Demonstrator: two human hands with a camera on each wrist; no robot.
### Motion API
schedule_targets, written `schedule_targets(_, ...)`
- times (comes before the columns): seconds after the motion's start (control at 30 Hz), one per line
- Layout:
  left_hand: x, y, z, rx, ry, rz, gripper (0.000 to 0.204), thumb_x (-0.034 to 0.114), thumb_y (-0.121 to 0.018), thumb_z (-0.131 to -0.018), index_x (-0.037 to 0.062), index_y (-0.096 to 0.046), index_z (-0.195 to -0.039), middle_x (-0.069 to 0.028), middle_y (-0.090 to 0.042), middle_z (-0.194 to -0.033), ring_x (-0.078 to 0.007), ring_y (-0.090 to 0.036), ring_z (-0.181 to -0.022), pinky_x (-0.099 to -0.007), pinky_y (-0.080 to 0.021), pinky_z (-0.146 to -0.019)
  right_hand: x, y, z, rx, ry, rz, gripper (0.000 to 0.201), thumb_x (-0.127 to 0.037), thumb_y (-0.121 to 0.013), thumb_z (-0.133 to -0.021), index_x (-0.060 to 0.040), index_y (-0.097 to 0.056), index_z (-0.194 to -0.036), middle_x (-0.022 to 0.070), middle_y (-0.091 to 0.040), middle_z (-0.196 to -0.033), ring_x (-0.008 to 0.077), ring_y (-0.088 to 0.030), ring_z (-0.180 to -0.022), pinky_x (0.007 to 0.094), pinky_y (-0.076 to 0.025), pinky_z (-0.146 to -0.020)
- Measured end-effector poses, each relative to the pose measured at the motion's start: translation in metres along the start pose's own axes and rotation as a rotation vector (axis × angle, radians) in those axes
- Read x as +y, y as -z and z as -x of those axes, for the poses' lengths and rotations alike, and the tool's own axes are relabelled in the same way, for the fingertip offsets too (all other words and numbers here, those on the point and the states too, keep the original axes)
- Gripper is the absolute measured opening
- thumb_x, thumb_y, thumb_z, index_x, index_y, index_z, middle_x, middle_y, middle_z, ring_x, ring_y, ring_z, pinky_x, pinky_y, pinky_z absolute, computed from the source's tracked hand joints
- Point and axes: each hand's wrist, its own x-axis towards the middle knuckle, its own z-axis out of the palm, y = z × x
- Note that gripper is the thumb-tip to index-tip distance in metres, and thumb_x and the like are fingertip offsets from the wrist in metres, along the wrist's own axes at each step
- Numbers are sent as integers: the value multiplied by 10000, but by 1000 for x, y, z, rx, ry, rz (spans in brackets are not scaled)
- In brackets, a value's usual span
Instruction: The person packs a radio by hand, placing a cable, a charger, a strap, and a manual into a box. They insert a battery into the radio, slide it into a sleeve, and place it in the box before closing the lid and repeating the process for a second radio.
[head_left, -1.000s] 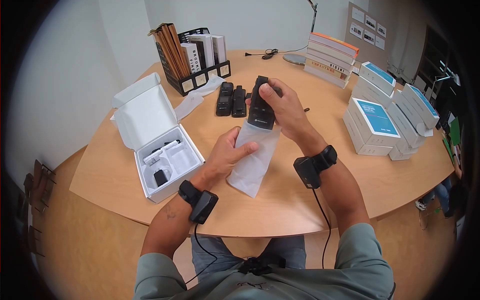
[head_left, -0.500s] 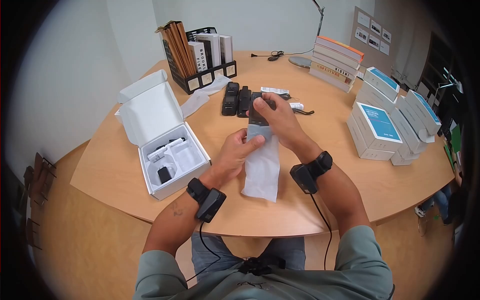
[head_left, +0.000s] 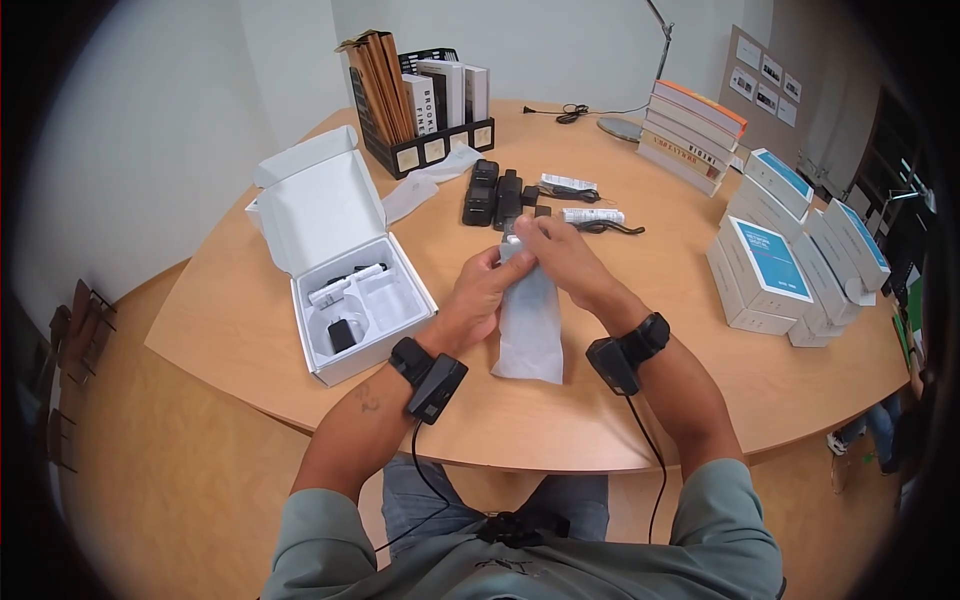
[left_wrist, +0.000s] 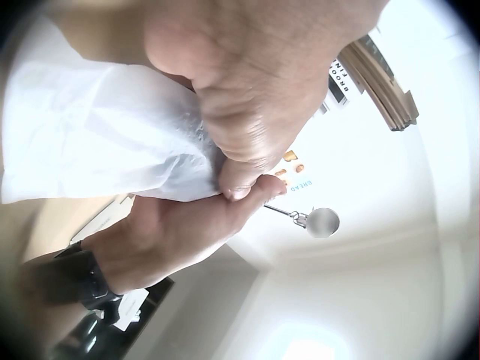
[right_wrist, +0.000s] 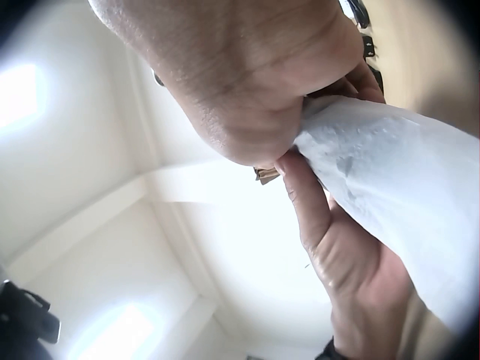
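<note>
A translucent white sleeve (head_left: 530, 335) hangs between the two hands, the dark device mostly inside it and showing through faintly. The left hand (head_left: 480, 298) grips the sleeve's left side near its top, thumb across the front. At the top end the right hand (head_left: 572, 262) holds the device and the sleeve's mouth, its thumb close to the left thumb. In the left wrist view the sleeve (left_wrist: 97, 127) runs up to both thumbs. The right wrist view shows the sleeve (right_wrist: 397, 172) under the right hand (right_wrist: 255, 82); the device itself is hidden there.
An open white box (head_left: 365, 305) with a charger and cables stands at left. Beyond the hands lie black devices (head_left: 481, 195), straps and small white packets (head_left: 594, 216). Stacked boxes (head_left: 765, 265) stand right; books (head_left: 690, 135), a lamp and a file rack (head_left: 430, 148) are behind.
The device has slid down into the sleeve, where before much of it stood out of the top. The right hand has come down close to the left. The head view has shifted slightly.
</note>
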Motion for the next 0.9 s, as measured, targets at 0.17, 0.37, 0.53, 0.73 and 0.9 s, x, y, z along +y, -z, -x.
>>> schedule_targets(0.17, 4, 2, -1, 76, -19, 30, 359, 251, -695, -971, 25, -551, -1210, -68, -657, -1128, -141, -665, -992, -323, -579, -852, 2, 2, 1, -93, 3, -35, 546, -503, -499, -1035, 16, -664, -998, 71, -634, -940, 145, -551, -878, 298, -458, -763)
schedule_targets(0.37, -2, 5, -8, 74, 48, 136, 381, 253, -682, -974, 10, -511, -1213, -111, -642, -1116, -190, -674, -972, -351, -601, -812, -18, 17, 9, -307, -185, 3, 537, -502, -495, -1026, -13, -641, -1191, 108, -652, -1018, 213, -638, -941, 380, -569, -729)
schedule_targets(0.53, -3, 10, -10, 141, 68, 118, 264, 228, -627, -1002, 20, -567, -1152, -97, -651, -1082, -186, -672, -943, -346, -595, -819, -18, 21, 13, -525, -187, 124, 502, -392, -571, -1008, -48, -545, -1373, 140, -649, -1060, 218, -668, -900, 350, -609, -669)
schedule_targets(0.73, -3, 6, -9, 215, 12, 39, 224, 205, -619, -1009, 20, -613, -1135, -85, -670, -1033, -166, -663, -900, -318, -578, -800, -12, 20, 10, -550, -217, 82, 502, -285, -623, -977, -84, -507, -1422, 124, -651, -1052, 192, -668, -848, 309, -604, -619)
schedule_targets(0.9, -4, 3, -11, 298, -197, -90, 217, 208, -648, -994, 12, -648, -1086, -68, -683, -973, -143, -650, -859, -289, -548, -749, -16, 17, 12, -474, -6, 62, 530, -192, -637, -927, -128, -515, -1439, 51, -659, -998, 137, -637, -816, 282, -543, -636)
